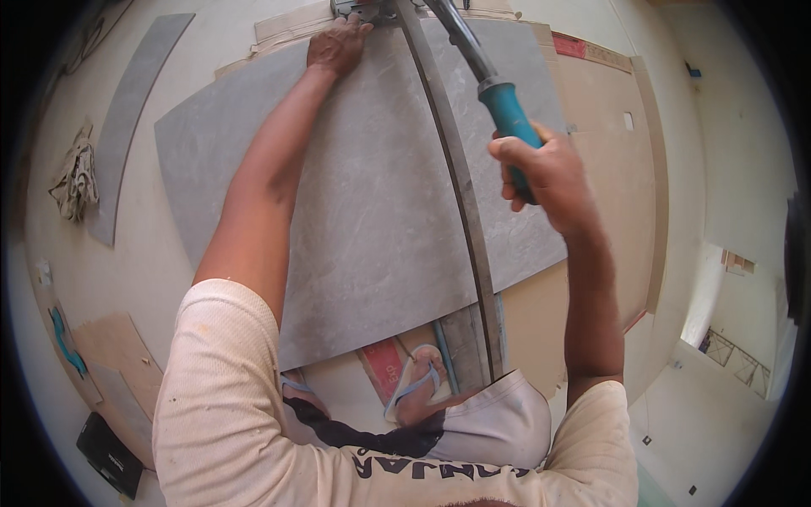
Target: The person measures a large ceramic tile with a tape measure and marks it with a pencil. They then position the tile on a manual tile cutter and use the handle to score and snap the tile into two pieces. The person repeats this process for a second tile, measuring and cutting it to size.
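A large grey tile (355, 186) lies in a manual tile cutter, whose long metal rail (452, 160) runs over it from the far edge toward my feet. My right hand (549, 173) is wrapped round the teal grip of the cutter's lever handle (507, 114), which slants up over the right part of the tile. At the far edge, my left hand (340, 46) rests on the tile, fingers reaching toward the cutter's metal head (367, 10). The fingertips are partly hidden there.
Cardboard (604, 144) lies under and right of the tile. A narrow grey tile strip (139, 118) and a crumpled cloth (76, 177) are on the floor at left. A black case (110, 455) stands at lower left. My sandalled foot (420, 380) is by the near edge.
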Available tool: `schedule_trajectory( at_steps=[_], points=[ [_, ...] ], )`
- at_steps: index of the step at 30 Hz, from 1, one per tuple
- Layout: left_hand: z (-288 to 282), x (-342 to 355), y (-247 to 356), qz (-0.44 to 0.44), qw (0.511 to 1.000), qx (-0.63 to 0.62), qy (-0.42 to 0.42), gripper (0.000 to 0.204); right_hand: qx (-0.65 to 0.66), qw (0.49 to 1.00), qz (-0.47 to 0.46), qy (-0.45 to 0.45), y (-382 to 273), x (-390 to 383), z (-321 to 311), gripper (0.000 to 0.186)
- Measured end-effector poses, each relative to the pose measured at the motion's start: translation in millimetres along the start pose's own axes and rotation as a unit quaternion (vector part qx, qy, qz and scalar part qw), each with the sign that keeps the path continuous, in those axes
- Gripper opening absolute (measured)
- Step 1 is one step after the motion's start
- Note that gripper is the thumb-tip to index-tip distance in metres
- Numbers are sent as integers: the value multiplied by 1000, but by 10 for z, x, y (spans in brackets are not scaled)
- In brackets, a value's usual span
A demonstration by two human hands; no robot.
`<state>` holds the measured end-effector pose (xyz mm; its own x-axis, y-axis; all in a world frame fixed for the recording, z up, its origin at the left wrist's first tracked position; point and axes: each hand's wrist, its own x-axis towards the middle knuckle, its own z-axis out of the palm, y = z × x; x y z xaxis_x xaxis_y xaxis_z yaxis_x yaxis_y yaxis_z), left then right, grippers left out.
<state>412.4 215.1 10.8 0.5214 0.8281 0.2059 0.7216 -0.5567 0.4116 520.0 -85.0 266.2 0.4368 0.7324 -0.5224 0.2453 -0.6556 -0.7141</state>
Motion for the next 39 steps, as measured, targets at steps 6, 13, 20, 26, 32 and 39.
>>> schedule_trajectory(
  at_steps=[6,13,20,26,32,39],
  points=[
    [32,-62,-49,67,997,-21,38,35,-35,999,7,-10,-146,-228,-182,28],
    [22,-61,-71,79,995,-39,48,31,-7,1000,14,-7,-30,-274,-130,34],
    [8,-59,-40,84,994,-45,49,33,-21,1000,14,-9,-92,-262,-144,27],
    [54,-41,-88,92,993,-38,64,34,-18,1000,9,-12,-72,-261,-90,25],
    [77,-53,-181,100,993,-27,64,34,2,1000,9,-23,-59,-271,-29,22],
    [-62,-372,-172,92,995,-12,35,35,5,1000,14,-5,21,-318,20,21]
  ],
)
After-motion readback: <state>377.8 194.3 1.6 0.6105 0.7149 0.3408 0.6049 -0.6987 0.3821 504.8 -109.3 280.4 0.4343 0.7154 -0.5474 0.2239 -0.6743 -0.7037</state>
